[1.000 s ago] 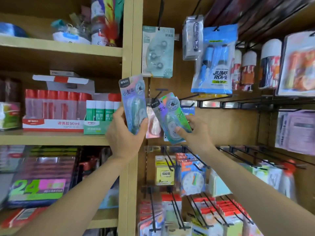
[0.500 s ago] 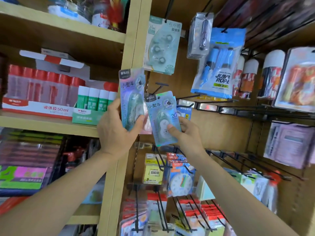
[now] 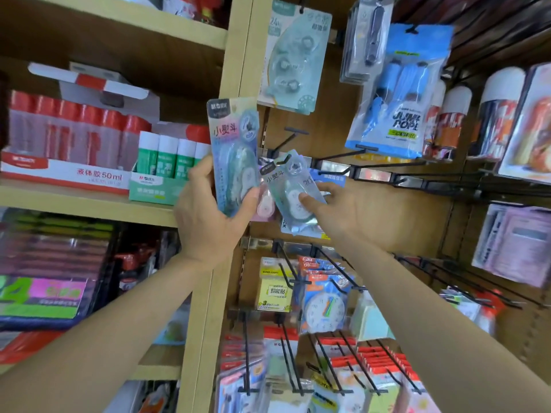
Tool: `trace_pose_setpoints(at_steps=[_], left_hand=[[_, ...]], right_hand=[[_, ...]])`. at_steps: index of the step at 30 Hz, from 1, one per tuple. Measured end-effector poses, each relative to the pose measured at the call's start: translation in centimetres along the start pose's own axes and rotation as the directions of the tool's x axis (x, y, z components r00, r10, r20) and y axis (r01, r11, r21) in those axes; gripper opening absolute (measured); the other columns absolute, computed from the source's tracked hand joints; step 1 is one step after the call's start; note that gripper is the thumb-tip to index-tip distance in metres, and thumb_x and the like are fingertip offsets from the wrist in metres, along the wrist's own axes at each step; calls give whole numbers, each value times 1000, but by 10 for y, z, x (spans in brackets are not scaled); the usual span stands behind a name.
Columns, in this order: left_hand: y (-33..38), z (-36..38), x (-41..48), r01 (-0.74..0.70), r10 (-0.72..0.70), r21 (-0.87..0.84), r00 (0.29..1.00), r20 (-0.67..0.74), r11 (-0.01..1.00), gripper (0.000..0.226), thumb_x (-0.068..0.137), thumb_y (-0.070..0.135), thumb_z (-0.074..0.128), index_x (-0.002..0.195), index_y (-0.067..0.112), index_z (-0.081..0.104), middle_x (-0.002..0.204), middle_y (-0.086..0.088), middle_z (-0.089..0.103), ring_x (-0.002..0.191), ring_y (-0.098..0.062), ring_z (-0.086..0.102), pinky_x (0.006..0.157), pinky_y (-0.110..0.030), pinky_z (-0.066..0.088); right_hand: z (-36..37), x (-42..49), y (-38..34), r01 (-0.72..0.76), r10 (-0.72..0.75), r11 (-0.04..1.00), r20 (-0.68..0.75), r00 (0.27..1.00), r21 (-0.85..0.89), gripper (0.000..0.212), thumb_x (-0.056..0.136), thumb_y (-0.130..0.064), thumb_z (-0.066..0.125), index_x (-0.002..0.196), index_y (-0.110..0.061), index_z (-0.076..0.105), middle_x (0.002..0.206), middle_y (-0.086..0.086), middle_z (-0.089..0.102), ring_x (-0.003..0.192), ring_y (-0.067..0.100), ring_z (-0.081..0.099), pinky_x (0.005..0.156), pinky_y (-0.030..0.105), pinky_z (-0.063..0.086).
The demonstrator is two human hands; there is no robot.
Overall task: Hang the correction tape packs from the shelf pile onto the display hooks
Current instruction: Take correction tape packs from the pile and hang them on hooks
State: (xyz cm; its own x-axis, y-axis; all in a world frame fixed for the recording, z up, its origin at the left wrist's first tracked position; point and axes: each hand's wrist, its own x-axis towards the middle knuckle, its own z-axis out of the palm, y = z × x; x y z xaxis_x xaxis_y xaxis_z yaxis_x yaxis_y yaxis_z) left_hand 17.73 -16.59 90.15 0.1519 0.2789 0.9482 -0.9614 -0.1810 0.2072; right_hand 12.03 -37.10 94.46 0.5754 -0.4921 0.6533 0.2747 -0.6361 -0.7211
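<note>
Handling, I judge: light stiff cards, slick blisters, so hold low; my left hand [image 3: 208, 217] grips the upright pack [image 3: 234, 156] mid-frame, my right hand [image 3: 338, 213] pinches the tilted pack [image 3: 290, 190] at a hook [image 3: 282, 161].

bare hook [image 3: 287, 140] amid open wall [image 3: 328, 120], tape card [image 3: 293, 52] just above, jump-rope pack [image 3: 396, 93] at right
</note>
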Motion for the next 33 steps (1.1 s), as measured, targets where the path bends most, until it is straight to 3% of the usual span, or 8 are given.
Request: trace_pose_setpoints(at_steps=[4, 13, 15, 17, 21, 26, 30, 33], left_hand=[[-5, 1, -1, -17, 16, 20, 1000, 18, 1000, 63, 81, 41, 74, 129, 20, 38, 108, -4, 64, 93, -29, 68, 69, -51, 55], [-7, 0, -1, -35, 35, 8, 998, 49, 999, 63, 84, 48, 71, 131, 22, 38, 110, -11, 66, 95, -30, 69, 70, -52, 56], [-8, 1, -1, -38, 37, 10, 998, 56, 999, 64, 84, 48, 71, 131, 21, 38, 109, -11, 67, 95, -30, 70, 70, -52, 55], [-9, 1, -1, -42, 41, 19, 998, 56, 999, 64, 84, 48, 71, 130, 20, 38, 109, -11, 67, 94, -30, 69, 69, -51, 55], [-7, 0, -2, -79, 76, 48, 995, 69, 996, 64, 83, 51, 70, 129, 17, 40, 109, -11, 67, 95, -30, 68, 72, -50, 55], [-5, -1, -1, -169, 154, 141, 982, 112, 975, 65, 83, 52, 72, 128, 13, 44, 103, -12, 68, 86, -31, 67, 69, -48, 54], [-4, -1, 0, -252, 233, 205, 966, 113, 946, 61, 88, 55, 69, 125, 8, 53, 98, -11, 67, 83, -26, 63, 69, -41, 51], [-3, 0, 1, -274, 254, 221, 960, 113, 936, 68, 88, 61, 66, 123, 3, 59, 102, -10, 68, 87, -23, 60, 72, -36, 47]], right_hand=[[21, 25, 8, -23, 21, 998, -48, 999, -51, 20, 79, -28, 81, 81, -28, 61, 89, 5, 71, 83, 28, 68, 74, 43, 56], [39, 49, 26, -100, 101, 970, -10, 995, -220, 41, 80, -40, 80, 112, -19, 65, 104, 1, 67, 100, 21, 63, 85, 30, 48], [35, 38, 24, -26, 19, 988, -46, 999, -149, 52, 79, -40, 81, 122, -17, 64, 110, 1, 69, 101, 19, 65, 92, 35, 51], [27, 19, 16, 57, -58, 998, -54, 997, -12, 39, 81, -36, 80, 113, -17, 69, 106, 1, 70, 94, 17, 67, 90, 38, 55], [13, -27, -20, 33, -132, 936, 262, 956, 350, 31, 91, -29, 69, 118, -13, 68, 112, 5, 73, 102, 15, 68, 87, 21, 54], [15, -49, -47, 17, -267, 862, 425, 865, 507, 28, 96, -16, 61, 123, -19, 62, 118, -3, 71, 114, 8, 65, 92, 21, 51], [17, -53, -50, 63, -295, 853, 378, 878, 519, 30, 92, -15, 67, 122, -14, 63, 115, 14, 70, 108, 20, 66, 97, 32, 53], [11, -55, -50, 73, -270, 858, 327, 906, 508, 24, 90, -10, 70, 113, -6, 65, 105, 11, 71, 97, 17, 68, 80, 24, 53]])
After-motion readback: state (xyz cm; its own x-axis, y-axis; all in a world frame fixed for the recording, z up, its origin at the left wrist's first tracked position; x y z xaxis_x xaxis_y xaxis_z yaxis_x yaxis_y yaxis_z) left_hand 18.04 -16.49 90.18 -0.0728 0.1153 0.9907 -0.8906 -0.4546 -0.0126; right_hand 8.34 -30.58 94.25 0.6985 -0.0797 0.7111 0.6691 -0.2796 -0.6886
